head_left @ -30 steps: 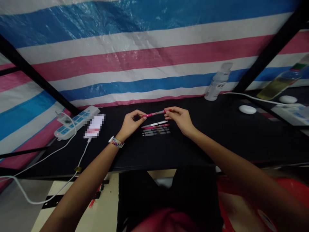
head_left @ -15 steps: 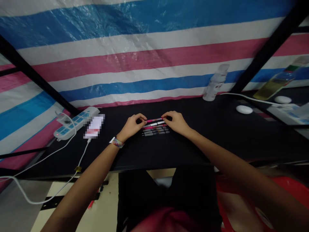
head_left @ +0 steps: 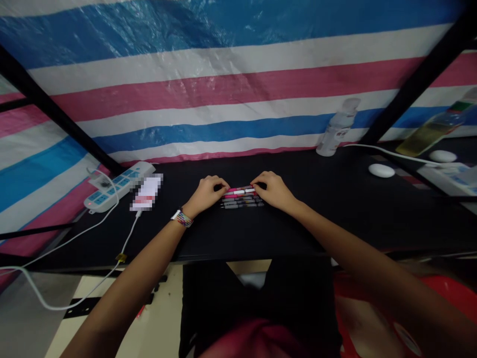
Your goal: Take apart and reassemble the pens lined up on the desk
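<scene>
Several pens lie side by side in a row on the black tabletop. At the far side of the row is a pink pen, with a white pen close against it. Grey and dark pens make up the near side. My left hand pinches the left end of the pink pen between thumb and fingers, a patterned band on its wrist. At the other end, my right hand pinches the pink pen too. The fingers hide both of its tips.
On the left are a white power strip and a blurred-out phone on a white cable. A clear bottle stands at the back right, near a white oval object. Black frame posts flank a striped plastic sheet.
Both hands have brought the pink pen slightly nearer, closing the gap to the white pen. The view has shifted a little.
</scene>
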